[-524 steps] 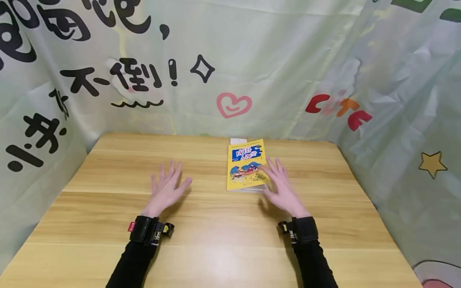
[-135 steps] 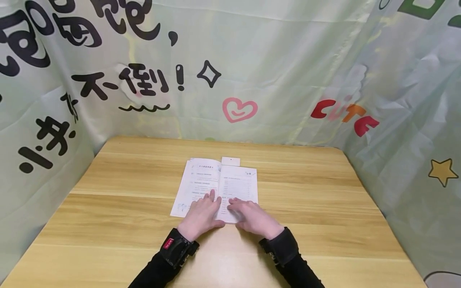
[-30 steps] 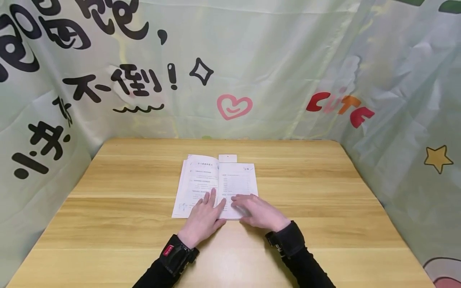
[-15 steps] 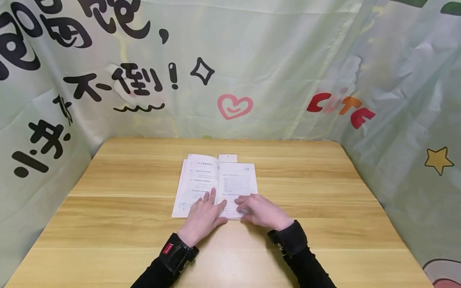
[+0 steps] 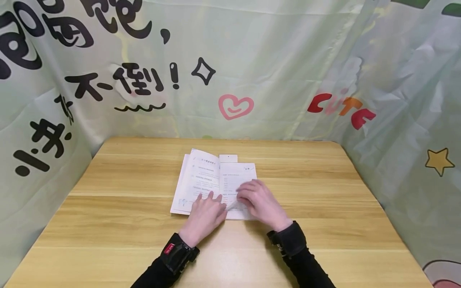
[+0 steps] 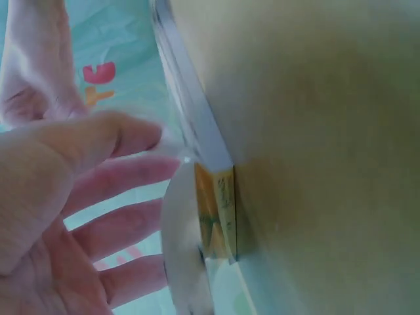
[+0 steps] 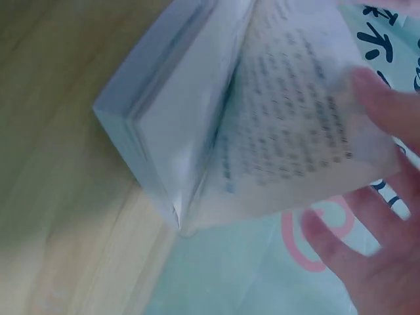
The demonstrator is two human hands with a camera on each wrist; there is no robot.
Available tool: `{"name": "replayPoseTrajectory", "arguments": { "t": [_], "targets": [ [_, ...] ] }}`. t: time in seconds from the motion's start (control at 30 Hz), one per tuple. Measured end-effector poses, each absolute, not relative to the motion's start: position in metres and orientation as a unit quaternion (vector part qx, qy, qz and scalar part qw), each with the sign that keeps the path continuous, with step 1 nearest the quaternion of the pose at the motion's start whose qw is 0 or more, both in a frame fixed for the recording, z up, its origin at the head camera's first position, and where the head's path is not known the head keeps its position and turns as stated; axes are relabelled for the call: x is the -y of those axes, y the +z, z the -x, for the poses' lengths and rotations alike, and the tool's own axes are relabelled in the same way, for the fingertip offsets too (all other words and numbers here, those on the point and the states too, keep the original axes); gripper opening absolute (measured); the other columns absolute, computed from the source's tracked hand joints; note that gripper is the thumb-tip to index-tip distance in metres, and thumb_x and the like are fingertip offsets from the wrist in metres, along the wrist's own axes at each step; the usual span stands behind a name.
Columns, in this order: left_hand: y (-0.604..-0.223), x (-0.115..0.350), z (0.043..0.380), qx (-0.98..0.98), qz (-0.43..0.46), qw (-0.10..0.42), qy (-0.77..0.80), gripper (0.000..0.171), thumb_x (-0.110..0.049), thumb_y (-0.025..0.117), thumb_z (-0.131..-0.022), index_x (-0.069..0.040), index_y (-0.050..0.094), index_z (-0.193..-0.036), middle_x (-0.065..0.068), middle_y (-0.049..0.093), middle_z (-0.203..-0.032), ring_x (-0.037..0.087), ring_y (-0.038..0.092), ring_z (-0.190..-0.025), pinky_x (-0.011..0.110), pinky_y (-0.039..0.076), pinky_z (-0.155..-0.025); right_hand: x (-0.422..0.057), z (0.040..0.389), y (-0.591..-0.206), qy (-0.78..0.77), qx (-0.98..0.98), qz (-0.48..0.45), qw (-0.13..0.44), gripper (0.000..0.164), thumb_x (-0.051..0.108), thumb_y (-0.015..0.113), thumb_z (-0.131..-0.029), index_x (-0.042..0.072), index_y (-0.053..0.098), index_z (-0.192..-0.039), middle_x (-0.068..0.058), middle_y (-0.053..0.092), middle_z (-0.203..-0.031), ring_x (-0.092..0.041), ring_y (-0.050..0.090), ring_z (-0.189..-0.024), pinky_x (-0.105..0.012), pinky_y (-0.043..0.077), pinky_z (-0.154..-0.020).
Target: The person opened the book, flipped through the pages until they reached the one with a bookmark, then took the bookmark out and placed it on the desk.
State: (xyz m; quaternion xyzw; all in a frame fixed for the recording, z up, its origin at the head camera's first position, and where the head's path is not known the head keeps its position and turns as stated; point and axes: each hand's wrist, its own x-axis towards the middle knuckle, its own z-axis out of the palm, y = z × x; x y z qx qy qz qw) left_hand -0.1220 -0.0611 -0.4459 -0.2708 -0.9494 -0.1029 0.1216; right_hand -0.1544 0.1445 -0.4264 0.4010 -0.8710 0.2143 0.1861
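Note:
A book [image 5: 207, 172] lies spread on the table, its left pages bowed up a little near the spine. My left hand [image 5: 203, 220] rests on the lower left page by the gutter, fingers spread. Over the right page, my right hand [image 5: 264, 206] pinches a page [image 7: 282, 131] near its edge; the right wrist view shows it raised between thumb and fingers. A strip of yellow cover [image 6: 216, 216] shows at the spine in the left wrist view. From the book's top a white card [image 5: 228, 158] sticks out.
The wooden table [image 5: 126, 224] reaches beyond the book on all sides. A printed fabric backdrop [image 5: 288, 60] hangs along the table's far side and both flanks, close to its edges.
The closed yellow book from earlier now lies spread nearer the middle. In the last half second my right hand has risen from the lower edge with a page, and the left pages bulge higher.

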Motion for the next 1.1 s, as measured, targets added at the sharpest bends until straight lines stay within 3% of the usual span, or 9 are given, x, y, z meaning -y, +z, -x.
{"name": "replayPoseTrajectory", "arguments": {
  "t": [0.1,0.2,0.33,0.43,0.57,0.63,0.7,0.87,1.1],
  "targets": [
    [-0.447,0.059,0.123,0.948,0.256,0.133,-0.136,0.015,-0.025,0.063,-0.089,-0.014,0.072,-0.083,0.005,0.074,-0.091,0.035,0.061,-0.106,0.066,0.043,-0.09,-0.142,0.154,-0.425,0.246,0.854,-0.386,0.245,0.011,0.008,0.078,-0.074,0.01,0.068,-0.079,-0.009,0.066,-0.105,-0.028,0.055,-0.108,-0.051,0.042,-0.098],
    [-0.444,0.058,0.125,0.944,0.23,0.14,-0.19,0.013,-0.022,0.066,-0.088,-0.013,0.074,-0.088,0.005,0.075,-0.084,0.029,0.066,-0.097,0.065,0.045,-0.089,-0.139,0.155,-0.424,0.279,0.838,-0.364,0.295,0.016,0.008,0.079,-0.074,0.009,0.064,-0.079,-0.01,0.061,-0.101,-0.029,0.053,-0.104,-0.047,0.045,-0.092],
    [-0.439,0.06,0.127,0.936,0.199,0.137,-0.255,0.013,-0.021,0.068,-0.087,-0.012,0.077,-0.087,0.001,0.072,-0.075,0.016,0.065,-0.067,0.041,0.055,-0.061,-0.138,0.154,-0.423,0.316,0.824,-0.33,0.333,0.017,0.008,0.078,-0.075,0.007,0.062,-0.08,-0.007,0.06,-0.089,-0.025,0.054,-0.092,-0.043,0.049,-0.081],
    [-0.434,0.062,0.128,0.932,0.183,0.129,-0.287,0.013,-0.021,0.068,-0.086,-0.014,0.076,-0.077,-0.004,0.068,-0.064,0.01,0.053,-0.051,0.028,0.038,-0.04,-0.137,0.153,-0.423,0.335,0.826,-0.316,0.326,0.015,0.009,0.077,-0.077,0.006,0.063,-0.08,-0.004,0.061,-0.082,-0.021,0.056,-0.084,-0.04,0.051,-0.074],
    [-0.431,0.064,0.128,0.922,0.176,0.125,-0.323,0.01,-0.016,0.07,-0.083,-0.014,0.075,-0.074,0.0,0.073,-0.071,0.012,0.059,-0.057,0.026,0.042,-0.045,-0.135,0.152,-0.425,0.354,0.839,-0.299,0.286,0.008,0.01,0.073,-0.082,0.006,0.066,-0.083,-0.003,0.065,-0.082,-0.018,0.06,-0.08,-0.038,0.054,-0.07],
    [-0.431,0.065,0.129,0.916,0.173,0.115,-0.342,0.004,-0.014,0.072,-0.081,-0.011,0.075,-0.081,0.003,0.075,-0.075,0.014,0.065,-0.064,0.027,0.048,-0.048,-0.134,0.151,-0.427,0.363,0.844,-0.292,0.266,0.007,0.009,0.07,-0.084,0.005,0.067,-0.089,-0.005,0.066,-0.086,-0.018,0.061,-0.082,-0.039,0.055,-0.072],
    [-0.43,0.065,0.128,0.91,0.168,0.098,-0.367,0.013,-0.012,0.074,-0.08,-0.008,0.074,-0.092,0.005,0.075,-0.078,0.01,0.066,-0.063,0.027,0.051,-0.051,-0.134,0.151,-0.428,0.368,0.847,-0.29,0.25,0.014,0.009,0.069,-0.085,0.003,0.068,-0.097,-0.007,0.067,-0.091,-0.019,0.062,-0.086,-0.039,0.056,-0.074],
    [-0.428,0.067,0.128,0.898,0.152,0.068,-0.408,0.034,-0.013,0.077,-0.078,-0.003,0.068,-0.109,0.002,0.074,-0.07,-0.002,0.054,-0.038,0.026,0.048,-0.046,-0.133,0.151,-0.431,0.367,0.853,-0.292,0.231,0.03,0.007,0.069,-0.084,0.002,0.064,-0.113,-0.009,0.065,-0.1,-0.024,0.061,-0.089,-0.041,0.056,-0.074],
    [-0.428,0.068,0.129,0.897,0.149,0.072,-0.41,0.032,-0.015,0.078,-0.076,-0.004,0.071,-0.105,0.001,0.073,-0.067,-0.005,0.049,-0.035,0.023,0.047,-0.044,-0.131,0.15,-0.43,0.361,0.858,-0.285,0.228,0.047,0.008,0.069,-0.084,0.001,0.056,-0.128,-0.01,0.065,-0.103,-0.023,0.061,-0.09,-0.04,0.056,-0.074]
  ]
}}
